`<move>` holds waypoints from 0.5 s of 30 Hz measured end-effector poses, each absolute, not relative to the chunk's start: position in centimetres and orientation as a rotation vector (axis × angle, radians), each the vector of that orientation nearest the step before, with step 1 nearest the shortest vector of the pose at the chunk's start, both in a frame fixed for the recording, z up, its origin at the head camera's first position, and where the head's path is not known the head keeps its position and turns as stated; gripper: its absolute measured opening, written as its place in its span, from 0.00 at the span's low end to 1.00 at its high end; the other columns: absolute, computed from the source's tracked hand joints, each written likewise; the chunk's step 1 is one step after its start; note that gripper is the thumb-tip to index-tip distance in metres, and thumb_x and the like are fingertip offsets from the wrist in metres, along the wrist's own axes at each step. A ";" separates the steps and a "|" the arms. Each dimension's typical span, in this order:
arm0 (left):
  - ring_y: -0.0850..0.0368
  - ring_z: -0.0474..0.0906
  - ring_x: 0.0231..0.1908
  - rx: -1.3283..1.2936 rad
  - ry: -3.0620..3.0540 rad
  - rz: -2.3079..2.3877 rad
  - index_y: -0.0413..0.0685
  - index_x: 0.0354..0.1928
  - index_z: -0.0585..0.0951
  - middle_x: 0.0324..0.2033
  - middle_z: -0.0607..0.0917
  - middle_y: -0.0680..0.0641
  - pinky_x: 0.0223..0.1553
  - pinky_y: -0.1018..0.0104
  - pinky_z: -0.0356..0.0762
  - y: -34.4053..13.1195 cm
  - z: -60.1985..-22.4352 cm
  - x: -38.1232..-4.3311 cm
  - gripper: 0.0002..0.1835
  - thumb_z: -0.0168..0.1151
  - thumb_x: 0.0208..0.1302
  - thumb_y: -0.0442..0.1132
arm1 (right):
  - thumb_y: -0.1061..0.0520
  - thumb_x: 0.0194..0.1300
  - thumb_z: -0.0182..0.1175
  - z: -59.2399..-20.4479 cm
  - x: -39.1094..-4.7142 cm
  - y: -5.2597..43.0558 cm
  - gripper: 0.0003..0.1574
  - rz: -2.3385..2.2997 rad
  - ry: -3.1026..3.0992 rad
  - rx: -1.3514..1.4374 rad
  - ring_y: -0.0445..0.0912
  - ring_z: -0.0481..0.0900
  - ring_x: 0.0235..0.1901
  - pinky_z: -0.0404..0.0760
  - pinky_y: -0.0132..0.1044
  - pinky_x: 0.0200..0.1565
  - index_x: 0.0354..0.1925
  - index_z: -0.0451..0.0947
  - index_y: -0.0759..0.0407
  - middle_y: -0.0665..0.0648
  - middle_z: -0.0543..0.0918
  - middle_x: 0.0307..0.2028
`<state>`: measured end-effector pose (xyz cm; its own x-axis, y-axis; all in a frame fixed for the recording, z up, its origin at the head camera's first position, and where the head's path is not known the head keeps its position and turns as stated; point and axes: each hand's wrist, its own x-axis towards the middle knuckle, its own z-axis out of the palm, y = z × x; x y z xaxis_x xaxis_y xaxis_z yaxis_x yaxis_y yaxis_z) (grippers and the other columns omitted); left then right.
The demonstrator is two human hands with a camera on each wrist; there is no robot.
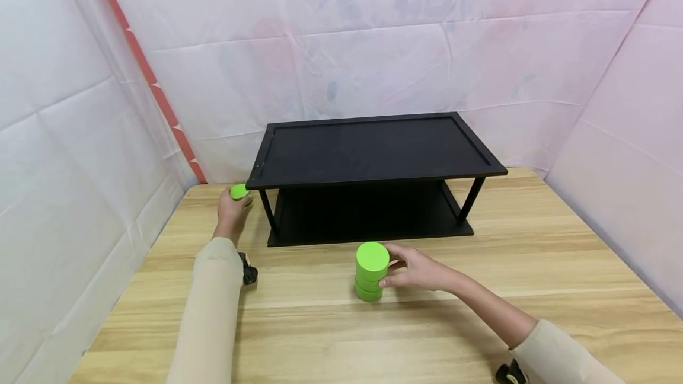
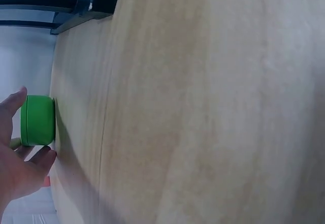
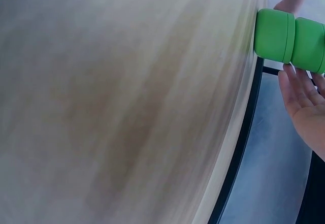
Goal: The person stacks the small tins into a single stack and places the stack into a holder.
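Observation:
At the far left corner of the table, my left hand (image 1: 232, 213) is wrapped around a round green tin (image 1: 239, 191). In the left wrist view the thumb lies on one side of this tin (image 2: 39, 120) and the fingers on the other; it sits on the tabletop. My right hand (image 1: 418, 268) holds a stack of green tins (image 1: 372, 261) from its right side, thumb nearer me and fingers behind. The right wrist view shows the fingers touching the upper tin (image 3: 309, 45), above the bottom tin (image 3: 274, 35); the stack's top is cut off there.
A black two-tier rack (image 1: 379, 150) stands at the back of the wooden table (image 1: 299, 336), between the left-hand tin and the table's right part. White sheeting (image 1: 341, 70) hangs behind and at both sides, with a red stripe (image 1: 144, 64) at left.

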<state>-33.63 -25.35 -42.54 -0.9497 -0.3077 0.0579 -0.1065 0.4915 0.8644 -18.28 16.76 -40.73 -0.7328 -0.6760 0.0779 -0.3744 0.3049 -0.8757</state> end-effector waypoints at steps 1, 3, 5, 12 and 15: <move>0.39 0.60 0.58 0.365 -2.526 -1.452 0.27 0.63 0.57 0.58 0.65 0.29 0.60 0.52 0.55 -25.3 -42.5 -33.6 0.32 0.58 0.62 0.34 | 0.55 0.54 0.68 -40.7 -18.3 16.8 0.41 -1.398 2.271 -0.951 0.48 0.73 0.50 0.74 0.42 0.49 0.62 0.63 0.62 0.55 0.73 0.52; 0.39 0.60 0.58 0.394 -2.517 -1.465 0.28 0.63 0.57 0.57 0.65 0.30 0.60 0.51 0.55 -25.3 -42.4 -33.6 0.32 0.58 0.62 0.35 | 0.55 0.54 0.68 -40.7 -18.3 16.8 0.40 -1.401 2.268 -0.957 0.48 0.73 0.50 0.74 0.41 0.49 0.62 0.63 0.62 0.55 0.73 0.52; 0.39 0.60 0.58 0.418 -2.513 -1.472 0.28 0.64 0.57 0.58 0.65 0.30 0.60 0.51 0.56 -25.3 -42.2 -33.5 0.33 0.58 0.62 0.36 | 0.55 0.54 0.68 -40.7 -18.4 16.8 0.40 -1.402 2.267 -0.964 0.49 0.73 0.50 0.75 0.40 0.49 0.62 0.63 0.62 0.55 0.73 0.52; 0.39 0.58 0.60 0.459 -2.526 -1.465 0.29 0.66 0.53 0.61 0.61 0.30 0.61 0.52 0.54 -25.3 -41.9 -33.3 0.36 0.58 0.63 0.38 | 0.55 0.54 0.68 -40.7 -18.5 16.8 0.40 -1.400 2.262 -0.970 0.48 0.74 0.50 0.75 0.40 0.49 0.62 0.63 0.62 0.55 0.73 0.52; 0.39 0.56 0.61 0.478 -2.520 -1.490 0.30 0.67 0.52 0.62 0.60 0.31 0.62 0.52 0.53 -25.4 -42.0 -33.2 0.35 0.57 0.64 0.38 | 0.55 0.54 0.68 -40.7 -18.4 16.8 0.40 -1.398 2.262 -0.964 0.48 0.74 0.50 0.74 0.41 0.49 0.62 0.63 0.62 0.54 0.73 0.52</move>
<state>-33.17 -25.36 -41.96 -0.9332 -0.3592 -0.0124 -0.1840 0.4478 0.8750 -18.44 16.77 -40.70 -0.7247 -0.6841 0.0822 -0.3794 0.2967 -0.8764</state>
